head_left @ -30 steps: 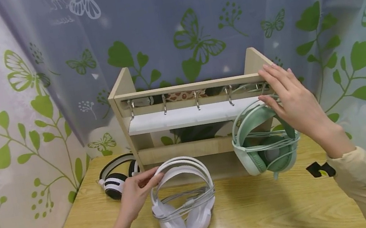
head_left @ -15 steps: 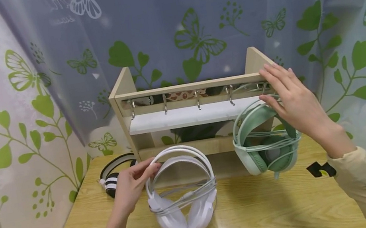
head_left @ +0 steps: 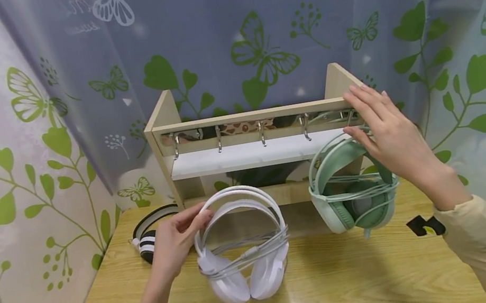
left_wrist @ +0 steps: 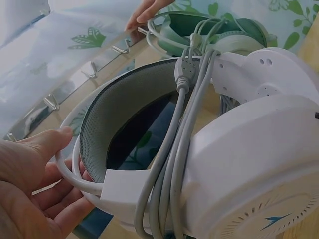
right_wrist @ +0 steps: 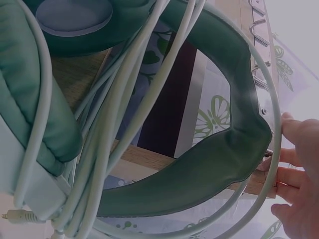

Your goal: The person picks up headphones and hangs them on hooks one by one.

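White headphones point(head_left: 268, 270), wrapped in their own grey cable, are held above the table. My left hand point(head_left: 172, 242) pinches their headband on its left side. In the left wrist view, the thumb is over the thin white band point(left_wrist: 82, 185) and the fingers lie beyond it. Mint-green headphones point(head_left: 337, 211), also wound with cable, hang at the right end of the hook rail. My right hand point(head_left: 393, 140) rests with long, straight fingers on the rack's top right corner. Its thumb lies by the green headband point(right_wrist: 251, 129); whether it touches is unclear.
The wooden rack point(head_left: 242, 117) has a row of metal hooks point(head_left: 262, 133) along its front and a white shelf point(head_left: 239, 156) beneath. Black-and-white headphones point(head_left: 147, 242) lie on the wood-grain table point(head_left: 342, 285) at the rack's left. Patterned curtains surround it.
My left hand has lifted the white headphones and brought them slightly toward the rack. The right hand and the green headphones have stayed where they were.
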A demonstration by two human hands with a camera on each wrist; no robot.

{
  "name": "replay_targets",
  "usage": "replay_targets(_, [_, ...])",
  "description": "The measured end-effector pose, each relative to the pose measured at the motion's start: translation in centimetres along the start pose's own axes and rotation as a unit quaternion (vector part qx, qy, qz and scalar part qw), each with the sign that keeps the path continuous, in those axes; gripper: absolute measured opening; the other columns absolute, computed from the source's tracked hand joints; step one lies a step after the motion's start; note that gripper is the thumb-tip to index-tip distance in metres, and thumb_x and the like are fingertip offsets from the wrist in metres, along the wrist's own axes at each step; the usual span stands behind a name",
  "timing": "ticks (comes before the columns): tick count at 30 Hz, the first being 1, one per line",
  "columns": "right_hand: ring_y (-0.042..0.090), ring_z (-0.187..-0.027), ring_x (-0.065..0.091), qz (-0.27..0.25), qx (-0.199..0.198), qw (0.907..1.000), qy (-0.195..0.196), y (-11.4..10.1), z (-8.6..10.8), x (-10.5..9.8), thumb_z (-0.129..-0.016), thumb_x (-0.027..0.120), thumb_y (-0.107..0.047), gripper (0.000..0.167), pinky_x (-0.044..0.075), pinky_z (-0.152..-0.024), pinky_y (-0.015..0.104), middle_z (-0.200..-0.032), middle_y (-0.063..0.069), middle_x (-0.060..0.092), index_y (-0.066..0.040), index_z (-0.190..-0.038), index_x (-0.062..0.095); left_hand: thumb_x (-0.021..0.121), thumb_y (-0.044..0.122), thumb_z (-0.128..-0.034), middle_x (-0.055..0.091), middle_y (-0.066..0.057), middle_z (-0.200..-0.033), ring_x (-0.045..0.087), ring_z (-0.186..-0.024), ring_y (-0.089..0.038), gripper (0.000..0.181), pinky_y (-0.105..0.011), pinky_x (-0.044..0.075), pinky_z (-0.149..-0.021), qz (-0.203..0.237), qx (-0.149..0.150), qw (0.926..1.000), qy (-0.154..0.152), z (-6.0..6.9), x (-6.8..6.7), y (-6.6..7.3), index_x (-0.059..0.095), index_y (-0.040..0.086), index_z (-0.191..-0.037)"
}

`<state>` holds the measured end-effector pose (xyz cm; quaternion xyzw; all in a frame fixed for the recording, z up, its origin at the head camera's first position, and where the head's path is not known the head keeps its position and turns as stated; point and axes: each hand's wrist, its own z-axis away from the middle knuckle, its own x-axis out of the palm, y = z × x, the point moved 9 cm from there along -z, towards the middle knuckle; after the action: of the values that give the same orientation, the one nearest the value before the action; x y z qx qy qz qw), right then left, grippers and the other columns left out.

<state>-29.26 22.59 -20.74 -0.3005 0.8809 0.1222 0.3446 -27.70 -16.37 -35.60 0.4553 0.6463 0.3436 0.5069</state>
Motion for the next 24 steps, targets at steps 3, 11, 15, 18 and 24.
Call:
replay_targets(3, [0.034,-0.151,0.029,0.002,-0.001,1.0000,0.000,0.0,0.0,0.0,-0.099,0.066,-0.024,0.064,0.016,-0.125,0.048,-0.160,0.017,0.038,-0.004,-0.155,0.040,0.074,0.038,-0.0929,0.075,-0.002,-0.115,0.071,-0.096,-0.013,0.037,-0.026,0.057,-0.079,-0.003,0.004,1.0000,0.001,-0.1,0.1,0.4,0.075,0.019,-0.124])
replay_targets(11, [0.035,-0.150,0.030,0.014,-0.007,0.9999,0.002,-0.1,0.0,0.0,-0.095,0.071,-0.016,0.068,0.017,-0.125,0.050,-0.159,0.018,0.039,-0.003,-0.154,0.040,0.074,0.038,-0.0927,0.074,-0.002,-0.119,0.071,-0.100,-0.013,0.037,-0.025,0.055,-0.081,-0.013,0.009,0.9999,0.000,-0.6,0.4,0.9,0.075,0.019,-0.124])
replay_targets(15, [0.036,-0.150,0.031,0.023,-0.014,0.9996,0.005,-0.1,0.1,0.0,-0.098,0.068,-0.021,0.066,0.017,-0.125,0.051,-0.159,0.018,0.039,-0.003,-0.154,0.040,0.074,0.036,-0.0938,0.075,-0.005,-0.118,0.072,-0.100,-0.015,0.036,-0.023,0.055,-0.081,-0.004,0.014,0.9999,-0.001,-0.9,0.7,1.4,0.074,0.017,-0.125])
replay_targets(18, [0.036,-0.149,0.031,0.029,-0.021,0.9993,0.008,-0.1,0.2,0.0,-0.103,0.057,-0.034,0.063,0.018,-0.124,0.051,-0.158,0.019,0.039,-0.002,-0.154,0.039,0.074,0.036,-0.0941,0.075,-0.005,-0.117,0.071,-0.101,-0.015,0.037,-0.021,0.055,-0.082,0.005,0.015,0.9999,-0.004,-1.1,0.9,1.8,0.074,0.016,-0.125])
replay_targets(24, [0.036,-0.149,0.031,0.031,-0.024,0.9992,0.009,-0.2,0.1,0.0,-0.104,0.049,-0.042,0.064,0.018,-0.124,0.051,-0.158,0.019,0.039,-0.002,-0.154,0.039,0.074,0.038,-0.0933,0.075,-0.005,-0.116,0.072,-0.099,-0.015,0.037,-0.020,0.054,-0.081,0.004,0.018,0.9998,-0.002,-1.5,1.1,2.3,0.075,0.017,-0.124])
